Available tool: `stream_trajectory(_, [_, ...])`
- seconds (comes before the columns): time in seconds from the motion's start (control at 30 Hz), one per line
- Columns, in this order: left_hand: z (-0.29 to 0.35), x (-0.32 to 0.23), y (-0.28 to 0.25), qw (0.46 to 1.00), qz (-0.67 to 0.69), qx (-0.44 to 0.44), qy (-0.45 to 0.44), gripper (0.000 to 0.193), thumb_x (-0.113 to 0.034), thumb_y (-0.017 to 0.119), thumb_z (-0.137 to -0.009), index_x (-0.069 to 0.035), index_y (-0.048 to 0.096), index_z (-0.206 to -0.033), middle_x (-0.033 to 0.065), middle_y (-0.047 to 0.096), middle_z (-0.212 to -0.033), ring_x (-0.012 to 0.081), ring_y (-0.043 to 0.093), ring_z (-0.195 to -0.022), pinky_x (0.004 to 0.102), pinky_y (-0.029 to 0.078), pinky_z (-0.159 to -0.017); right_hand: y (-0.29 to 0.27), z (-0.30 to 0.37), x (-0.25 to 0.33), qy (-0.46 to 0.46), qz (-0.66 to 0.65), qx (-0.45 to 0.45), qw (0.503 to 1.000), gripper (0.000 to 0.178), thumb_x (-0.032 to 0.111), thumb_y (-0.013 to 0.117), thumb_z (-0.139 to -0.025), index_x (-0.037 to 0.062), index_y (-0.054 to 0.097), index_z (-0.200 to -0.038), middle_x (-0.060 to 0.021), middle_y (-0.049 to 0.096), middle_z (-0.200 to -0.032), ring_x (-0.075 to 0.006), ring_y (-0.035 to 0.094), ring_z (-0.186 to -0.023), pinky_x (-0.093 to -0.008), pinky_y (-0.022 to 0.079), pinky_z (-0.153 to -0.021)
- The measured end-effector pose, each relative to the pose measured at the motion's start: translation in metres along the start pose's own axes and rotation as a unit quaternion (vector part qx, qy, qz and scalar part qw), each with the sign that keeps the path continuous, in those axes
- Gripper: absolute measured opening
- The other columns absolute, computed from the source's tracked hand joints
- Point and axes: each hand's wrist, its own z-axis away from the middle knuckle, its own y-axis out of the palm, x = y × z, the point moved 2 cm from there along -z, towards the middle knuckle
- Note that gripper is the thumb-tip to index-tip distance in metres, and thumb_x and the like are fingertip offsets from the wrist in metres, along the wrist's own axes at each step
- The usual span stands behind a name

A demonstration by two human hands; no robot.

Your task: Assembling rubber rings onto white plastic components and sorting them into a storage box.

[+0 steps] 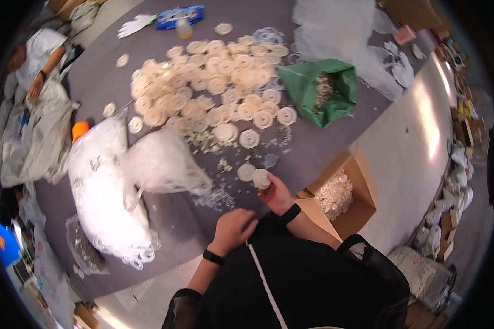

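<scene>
My right hand [278, 196] pinches a round cream plastic disc [260, 179] by its edge, just above the grey table. Another cream disc [246, 172] lies flat beside it, with a small clear disc [269, 160] close by. Near the table's front edge, my left hand [234, 230] is curled with its fingers drawn in. Whatever it may hold is hidden. Small clear pieces [217, 197] are scattered just beyond that hand. Farther back spreads a large heap of ringed cream discs [214, 82], and small pale bits [206, 141] lie at its near side.
A full white plastic bag [101, 186] and a clear bag [162, 162] lie at left. A green sack [335, 93] stands right of the heap. Below the table's right edge, a cardboard box [365, 208] holds many cream pieces. Another person [44, 55] sits at far left.
</scene>
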Motion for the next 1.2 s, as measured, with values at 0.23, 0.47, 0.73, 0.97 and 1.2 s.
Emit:
stream_trajectory(0.23, [0.182, 0.147, -0.023, 0.679, 0.143, -0.492, -0.526, 0.013, -0.013, 0.046, -0.082, 0.0, 0.046, -0.079, 0.0047, 0.043, -0.073, 0.0132, 0.042, -0.066, 0.0278, 0.038, -0.062, -0.003, 0.01, -0.027, 0.034, 0.043, -0.038, 0.998, 0.023, 0.03, 0.046, -0.083, 0.0125, 0.053, -0.096, 0.0012, 0.058, -0.083, -0.0104, 0.053, -0.07, -0.0262, 0.042, -0.059])
stream_trajectory(0.47, [0.269, 0.19, -0.039, 0.67, -0.145, -0.522, -0.509, 0.027, -0.009, 0.053, -0.077, -0.001, 0.05, -0.102, 0.0153, 0.046, -0.09, 0.0242, 0.049, -0.079, 0.0344, 0.041, -0.066, 0.016, 0.01, -0.059, 0.061, 0.105, -0.019, 0.992, 0.025, 0.027, 0.043, -0.084, 0.009, 0.053, -0.098, -0.0019, 0.059, -0.087, -0.0118, 0.053, -0.072, -0.0262, 0.041, -0.061])
stream_trajectory(0.73, [0.298, 0.192, -0.053, 0.717, -0.119, -0.466, -0.505, 0.016, -0.012, 0.057, -0.074, -0.001, 0.056, -0.086, 0.0134, 0.049, -0.087, 0.0278, 0.05, -0.076, 0.0358, 0.042, -0.066, 0.046, 0.007, -0.09, 0.078, 0.232, 0.03, 0.969, 0.026, 0.027, 0.045, -0.084, 0.0065, 0.05, -0.1, -0.0062, 0.057, -0.095, -0.0158, 0.056, -0.084, -0.0293, 0.044, -0.068])
stream_trajectory(0.97, [0.279, 0.193, -0.074, 0.777, -0.276, -0.316, -0.469, 0.012, -0.006, 0.055, -0.068, 0.002, 0.052, -0.075, 0.0141, 0.049, -0.078, 0.0303, 0.05, -0.073, 0.0357, 0.041, -0.064, 0.051, 0.006, -0.089, 0.116, 0.253, 0.032, 0.96, 0.023, 0.028, 0.048, -0.084, 0.0096, 0.049, -0.098, -0.0035, 0.056, -0.091, -0.0136, 0.055, -0.08, -0.0263, 0.045, -0.064])
stream_trajectory(1.2, [0.245, 0.147, -0.039, 0.74, -0.039, -0.497, -0.452, 0.012, -0.01, 0.055, -0.077, 0.0, 0.05, -0.08, 0.0069, 0.053, -0.072, 0.0135, 0.049, -0.059, 0.0262, 0.041, -0.054, 0.045, 0.002, -0.073, 0.095, 0.249, 0.001, 0.964, 0.023, 0.028, 0.048, -0.084, 0.0096, 0.049, -0.097, -0.0026, 0.056, -0.088, -0.013, 0.055, -0.077, -0.0251, 0.045, -0.063])
